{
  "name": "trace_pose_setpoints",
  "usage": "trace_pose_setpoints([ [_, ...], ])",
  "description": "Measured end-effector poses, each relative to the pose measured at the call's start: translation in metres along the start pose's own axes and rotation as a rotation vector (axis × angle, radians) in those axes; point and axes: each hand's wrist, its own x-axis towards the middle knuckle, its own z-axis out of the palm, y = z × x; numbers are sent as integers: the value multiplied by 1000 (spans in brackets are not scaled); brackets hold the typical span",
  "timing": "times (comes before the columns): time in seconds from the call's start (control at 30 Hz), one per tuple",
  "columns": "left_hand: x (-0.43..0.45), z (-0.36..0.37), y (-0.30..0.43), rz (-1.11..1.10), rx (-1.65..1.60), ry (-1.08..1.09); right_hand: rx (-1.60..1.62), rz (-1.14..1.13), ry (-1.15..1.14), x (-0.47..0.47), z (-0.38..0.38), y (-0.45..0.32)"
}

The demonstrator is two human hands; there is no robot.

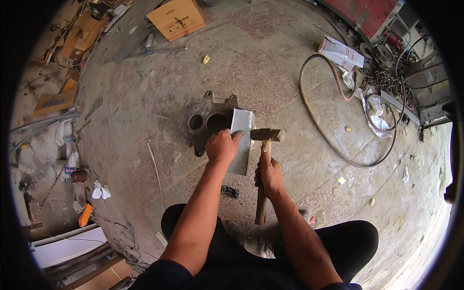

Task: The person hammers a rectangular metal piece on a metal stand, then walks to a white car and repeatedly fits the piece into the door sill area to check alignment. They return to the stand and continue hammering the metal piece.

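My left hand (223, 145) grips the left edge of a bent grey sheet-metal piece (240, 156), its thumb lying on the metal face. Closed around the wooden handle of a sledge-type hammer (266, 135) is my right hand (269, 174). The hammer's dark head is at the right side of the sheet metal; whether they touch I cannot tell. Partly behind the sheet and my left hand lies a dark cast-metal plate (208, 108) with large round holes and bolt lugs. A small black bracket (230, 192) rests on the floor beside my left forearm.
A hose (315, 119) loops over the floor at right, near a chain pile (384, 79), crumpled foil and a red machine (362, 14). A cardboard box (176, 20) stands at the top. Cardboard, an orange object (85, 215) and a white panel (69, 246) are at left.
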Motion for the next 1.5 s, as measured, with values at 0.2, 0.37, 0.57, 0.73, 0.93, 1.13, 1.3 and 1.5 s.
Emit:
trace_pose_setpoints([
  [0.2,2,-7,-2,50,55,-107,-18,-3,-8,-2,-2,5],
  [0.37,6,-7,-4,76,10,-69,-61,-13,15,-4,0,1],
  [0.57,6,-3,-2,21,-54,-39,-48,-42,-6,0,-1,0],
  [0.73,6,1,-1,16,-60,-3,-107,-66,28,7,1,3],
  [0.93,5,4,-3,36,-81,49,-79,-46,4,7,3,-4],
  [1.13,5,4,-5,28,-98,46,-13,-180,49,2,5,-22],
  [1.3,4,5,-6,63,-132,89,87,-346,111,-3,12,-36],
  [1.5,8,1,-6,15,-129,36,-72,22,0,11,-8,-17],
])
